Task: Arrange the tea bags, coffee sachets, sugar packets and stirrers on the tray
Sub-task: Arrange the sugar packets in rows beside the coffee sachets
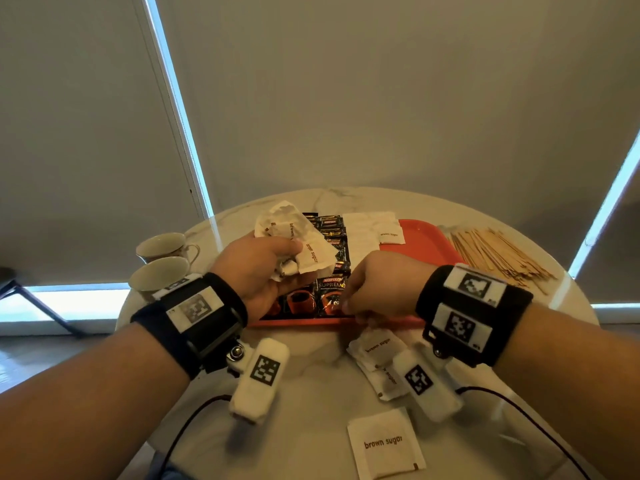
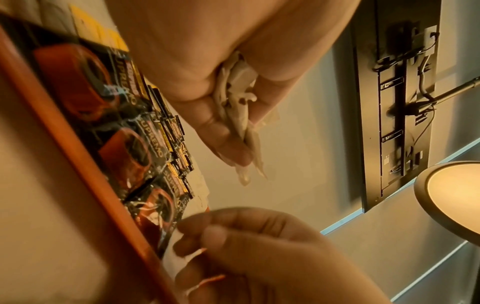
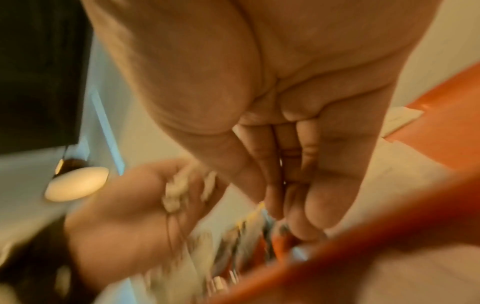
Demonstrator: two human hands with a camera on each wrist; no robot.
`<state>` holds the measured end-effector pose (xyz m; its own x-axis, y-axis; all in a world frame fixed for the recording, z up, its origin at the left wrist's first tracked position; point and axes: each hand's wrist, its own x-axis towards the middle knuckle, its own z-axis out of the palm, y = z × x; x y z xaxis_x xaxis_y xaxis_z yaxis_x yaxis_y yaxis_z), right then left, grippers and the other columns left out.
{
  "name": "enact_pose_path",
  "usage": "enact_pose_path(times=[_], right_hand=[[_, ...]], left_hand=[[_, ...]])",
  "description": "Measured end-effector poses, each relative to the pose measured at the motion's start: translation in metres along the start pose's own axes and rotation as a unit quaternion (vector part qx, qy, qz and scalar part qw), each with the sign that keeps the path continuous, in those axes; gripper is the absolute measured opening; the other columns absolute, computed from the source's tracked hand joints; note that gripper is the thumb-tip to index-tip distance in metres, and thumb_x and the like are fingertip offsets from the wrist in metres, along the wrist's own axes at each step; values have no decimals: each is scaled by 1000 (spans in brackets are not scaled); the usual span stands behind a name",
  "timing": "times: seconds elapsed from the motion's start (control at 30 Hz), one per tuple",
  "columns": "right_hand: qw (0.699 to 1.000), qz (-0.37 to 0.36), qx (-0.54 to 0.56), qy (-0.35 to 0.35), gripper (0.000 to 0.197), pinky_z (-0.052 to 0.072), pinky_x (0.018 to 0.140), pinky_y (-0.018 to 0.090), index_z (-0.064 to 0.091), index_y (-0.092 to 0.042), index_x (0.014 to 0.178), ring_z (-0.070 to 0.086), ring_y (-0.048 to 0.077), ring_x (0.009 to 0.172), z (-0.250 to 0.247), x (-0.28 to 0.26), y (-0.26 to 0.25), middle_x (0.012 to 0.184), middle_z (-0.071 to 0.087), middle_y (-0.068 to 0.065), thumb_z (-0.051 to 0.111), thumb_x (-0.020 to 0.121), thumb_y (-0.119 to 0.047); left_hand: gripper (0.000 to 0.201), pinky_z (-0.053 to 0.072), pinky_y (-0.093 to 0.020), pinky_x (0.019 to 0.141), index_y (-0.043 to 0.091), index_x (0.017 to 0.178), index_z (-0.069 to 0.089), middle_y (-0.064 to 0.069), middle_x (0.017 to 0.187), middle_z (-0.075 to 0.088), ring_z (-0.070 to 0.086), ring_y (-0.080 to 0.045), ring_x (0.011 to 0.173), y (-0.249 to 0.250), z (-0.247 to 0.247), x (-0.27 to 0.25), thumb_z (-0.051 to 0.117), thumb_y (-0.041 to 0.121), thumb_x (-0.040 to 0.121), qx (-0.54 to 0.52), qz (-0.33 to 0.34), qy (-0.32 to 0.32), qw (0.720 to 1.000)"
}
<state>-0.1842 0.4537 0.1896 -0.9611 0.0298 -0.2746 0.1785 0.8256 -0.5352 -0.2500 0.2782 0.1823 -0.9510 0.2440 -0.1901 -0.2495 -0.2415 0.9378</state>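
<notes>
My left hand [image 1: 273, 261] grips a crumpled bunch of white brown sugar packets [image 1: 298, 237] above the left part of the red tray [image 1: 426, 237]. The left wrist view shows the bunch [image 2: 239, 107] squeezed between thumb and fingers. Black coffee sachets [image 1: 329, 296] lie in overlapping rows on the tray, with white sugar packets [image 1: 370, 230] beside them. My right hand [image 1: 349, 303] is at the tray's near rim [image 2: 78, 160] and pinches a white packet [image 2: 176, 253] there. The right wrist view is blurred and shows its fingers [image 3: 311, 195] held together, pointing down.
A pile of wooden stirrers [image 1: 498, 258] lies on the round marble table right of the tray. Two teacups [image 1: 166, 247] stand at the left. Loose brown sugar packets [image 1: 377, 348] lie in front of the tray, one more [image 1: 384, 441] near the table's front edge.
</notes>
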Motion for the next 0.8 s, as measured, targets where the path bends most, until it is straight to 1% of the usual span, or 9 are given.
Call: enact_pose_path(times=[0.07, 0.1, 0.2, 0.27, 0.4, 0.5, 0.6, 0.7, 0.8], right_hand=[[982, 20, 182, 37, 19, 64, 78, 37, 73, -8, 105, 76, 25, 84, -12, 8, 4, 96, 77, 14, 55, 102, -9], [958, 21, 279, 64, 20, 63, 75, 37, 70, -6, 106, 76, 30, 85, -18, 13, 5, 99, 76, 17, 50, 103, -6], [892, -13, 445, 76, 20, 60, 72, 41, 66, -6, 112, 70, 29, 77, -31, 32, 8, 89, 72, 12, 61, 100, -22], [892, -36, 446, 62, 27, 61, 71, 39, 66, -9, 113, 70, 27, 80, -33, 47, 8, 92, 72, 11, 73, 93, -26], [882, -78, 450, 115, 34, 64, 77, 42, 65, -7, 115, 75, 31, 92, -33, 76, 8, 111, 74, 18, 80, 84, -7], [862, -98, 477, 138, 38, 62, 69, 35, 66, -8, 117, 75, 27, 86, -33, 92, 10, 114, 71, 20, 80, 82, -3], [846, -128, 496, 145, 39, 60, 67, 31, 67, -7, 119, 76, 25, 85, -31, 102, 15, 111, 73, 19, 78, 83, 2], [851, -149, 480, 151, 34, 62, 72, 32, 71, -8, 117, 75, 22, 85, -27, 107, 21, 107, 74, 15, 76, 85, 2], [854, -159, 470, 154, 31, 61, 75, 31, 74, -11, 116, 74, 19, 85, -24, 109, 24, 104, 75, 10, 76, 86, -2]], left_hand=[[31, 61, -34, 55, 6, 128, 62, -20, 113, 75, 79, -36, 89, -1, 7, 7, 61, -4, 98, -11, 4, 2, 1000], [30, 61, -34, 55, 6, 126, 62, -20, 112, 75, 78, -36, 91, -1, 11, 11, 61, -4, 98, -18, 5, 4, 1000], [28, 62, -37, 58, 6, 122, 63, -19, 111, 75, 79, -33, 88, 1, 25, 28, 62, -6, 96, -35, 12, 9, 999], [32, 64, -42, 64, 5, 123, 64, -20, 113, 75, 78, -36, 91, 3, 35, 41, 60, -8, 94, -43, 19, 10, 999], [41, 64, -52, 74, 4, 121, 66, -23, 113, 74, 76, -42, 95, 9, 50, 68, 58, -11, 84, -58, 32, 28, 997], [44, 63, -57, 78, 4, 121, 66, -24, 113, 74, 75, -44, 96, 12, 50, 84, 56, -11, 81, -56, 32, 25, 998], [40, 64, -51, 74, 3, 121, 66, -23, 109, 75, 77, -40, 91, 10, 45, 95, 56, -10, 84, -46, 27, 6, 999], [37, 61, -38, 61, 8, 123, 65, -19, 109, 76, 77, -31, 87, 8, 41, 100, 60, -6, 89, -2, 41, -33, 999], [34, 57, -33, 58, 12, 125, 66, -15, 109, 78, 77, -29, 88, 6, 37, 102, 72, 4, 92, 33, 59, -54, 996]])
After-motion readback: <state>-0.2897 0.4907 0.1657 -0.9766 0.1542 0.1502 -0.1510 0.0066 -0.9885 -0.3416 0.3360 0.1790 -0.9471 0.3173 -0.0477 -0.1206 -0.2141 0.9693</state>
